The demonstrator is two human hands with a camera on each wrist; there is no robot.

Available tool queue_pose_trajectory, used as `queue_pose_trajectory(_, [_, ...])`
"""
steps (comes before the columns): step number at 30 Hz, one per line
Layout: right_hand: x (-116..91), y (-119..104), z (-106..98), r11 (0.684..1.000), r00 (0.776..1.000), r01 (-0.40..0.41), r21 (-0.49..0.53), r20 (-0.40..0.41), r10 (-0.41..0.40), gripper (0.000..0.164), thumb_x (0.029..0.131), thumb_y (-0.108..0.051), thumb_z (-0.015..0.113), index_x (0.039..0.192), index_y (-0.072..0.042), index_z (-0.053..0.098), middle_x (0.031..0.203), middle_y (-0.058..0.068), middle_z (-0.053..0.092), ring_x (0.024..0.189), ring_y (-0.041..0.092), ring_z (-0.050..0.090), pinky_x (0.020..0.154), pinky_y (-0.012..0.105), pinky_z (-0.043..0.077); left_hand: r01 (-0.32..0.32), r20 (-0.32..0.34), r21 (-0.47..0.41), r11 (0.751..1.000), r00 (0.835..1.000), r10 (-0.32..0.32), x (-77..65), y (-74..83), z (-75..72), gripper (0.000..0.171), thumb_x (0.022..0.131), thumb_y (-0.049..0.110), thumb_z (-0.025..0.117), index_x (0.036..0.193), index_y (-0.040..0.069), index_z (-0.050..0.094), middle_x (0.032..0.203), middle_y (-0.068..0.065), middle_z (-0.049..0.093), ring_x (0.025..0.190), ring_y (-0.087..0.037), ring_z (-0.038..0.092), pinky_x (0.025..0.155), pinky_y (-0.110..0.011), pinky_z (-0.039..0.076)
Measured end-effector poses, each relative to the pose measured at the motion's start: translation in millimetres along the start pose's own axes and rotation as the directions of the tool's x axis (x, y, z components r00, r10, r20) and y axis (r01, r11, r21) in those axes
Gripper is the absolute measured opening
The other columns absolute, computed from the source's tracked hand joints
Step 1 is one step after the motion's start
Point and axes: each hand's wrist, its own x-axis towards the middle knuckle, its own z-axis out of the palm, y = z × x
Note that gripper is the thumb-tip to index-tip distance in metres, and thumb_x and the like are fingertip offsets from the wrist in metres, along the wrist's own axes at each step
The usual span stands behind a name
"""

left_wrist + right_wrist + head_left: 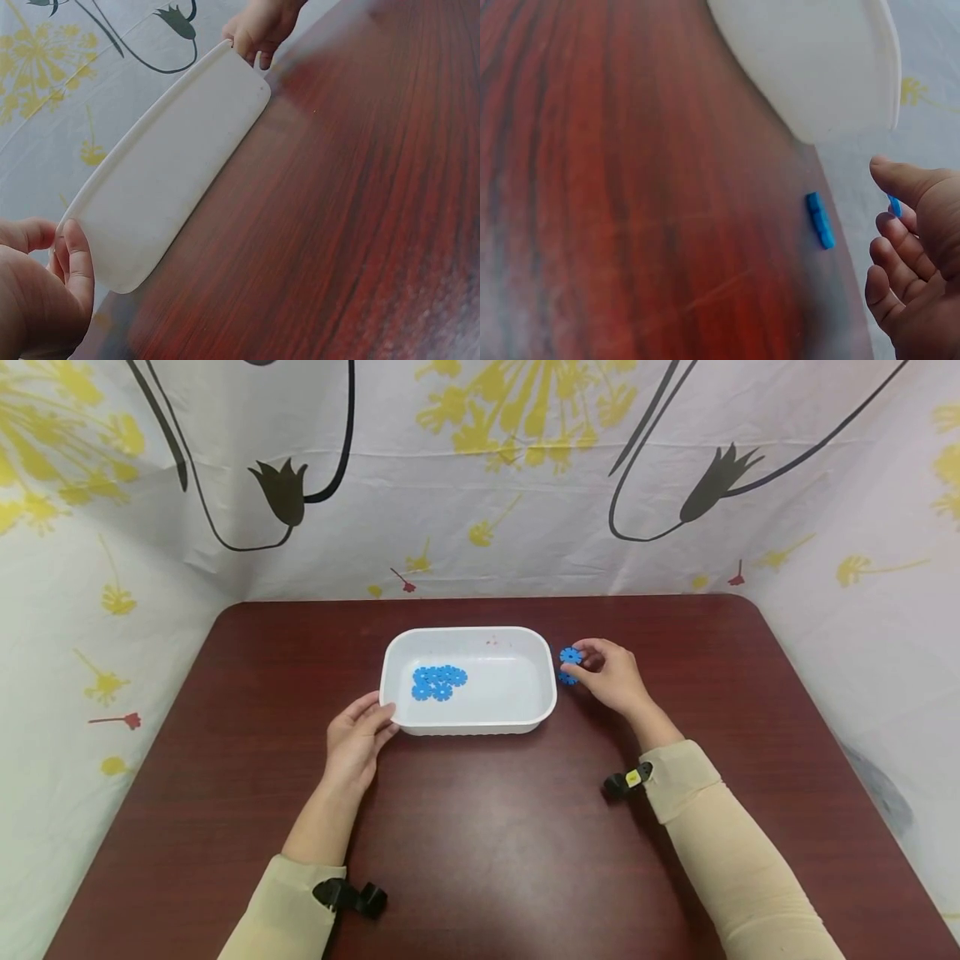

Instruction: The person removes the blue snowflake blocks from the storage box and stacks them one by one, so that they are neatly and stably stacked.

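Note:
A white plastic tray point(510, 689) sits on the table with several blue snowflake-shaped discs point(438, 681) lying flat in its left half. My left hand point(356, 743) grips the tray's left end, thumb over the rim and fingers outside, as the left wrist view also shows. Just past the tray's right end, my right hand point(611, 677) pinches a blue snowflake disc point(571, 655) between thumb and fingers. Under that hand, another blue piece point(820, 221) lies on the table beside the tray. In the right wrist view the thumb mostly hides the held disc point(894, 205).
The dark red-brown wooden table point(480, 827) carries the tray near its far edge. Behind it and at both sides hangs a white patterned cloth point(480, 552). A black strap-on camera point(352, 897) sits at the left wrist, another camera point(626, 781) at the right.

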Motion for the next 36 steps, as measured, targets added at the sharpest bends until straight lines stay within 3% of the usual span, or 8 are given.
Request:
queue_pose_trajectory(6, [-1.0, 9.2, 1.7, 1.0, 0.999, 0.016, -0.008, 0.028, -0.016, 0.038, 0.087, -0.02, 0.082, 0.117, 0.0, 0.068, 0.105, 0.016, 0.067, 0.095, 0.03, 0.064, 0.082, 0.042, 0.055, 0.003, 0.001, 0.008, 1.0, 1.0, -0.003, 1.0, -0.1, -0.4, 0.044, 0.096, 0.006, 0.07, 0.137, 0.001, 0.056, 0.11, -0.006, 0.061, 0.096, -0.019, 0.066, 0.083, -0.026, 0.061])
queue_pose_trajectory(15, [-5.6, 15.3, 4.2, 0.998, 0.996, 0.03, -0.051, 0.09, -0.026, 0.038, 0.088, -0.018, 0.081, 0.117, 0.002, 0.066, 0.107, 0.017, 0.064, 0.101, 0.033, 0.061, 0.088, 0.048, 0.054, 0.01, 0.002, 0.017, 1.0, 1.0, -0.01, 1.1, -0.9, -0.6, 0.043, 0.096, 0.007, 0.069, 0.137, 0.001, 0.056, 0.113, -0.007, 0.061, 0.098, -0.02, 0.066, 0.084, -0.025, 0.061])
queue_pose_trajectory(36, [-5.0, 18.1, 3.6, 0.995, 0.987, 0.05, -0.085, 0.156, -0.036, 0.041, 0.086, -0.015, 0.083, 0.119, 0.004, 0.068, 0.113, 0.019, 0.059, 0.103, 0.035, 0.057, 0.09, 0.049, 0.051, 0.008, 0.006, 0.01, 1.0, 1.0, -0.008, 0.6, -0.3, -0.8, 0.044, 0.096, 0.006, 0.07, 0.137, 0.001, 0.056, 0.113, -0.008, 0.06, 0.097, -0.02, 0.066, 0.084, -0.025, 0.06])
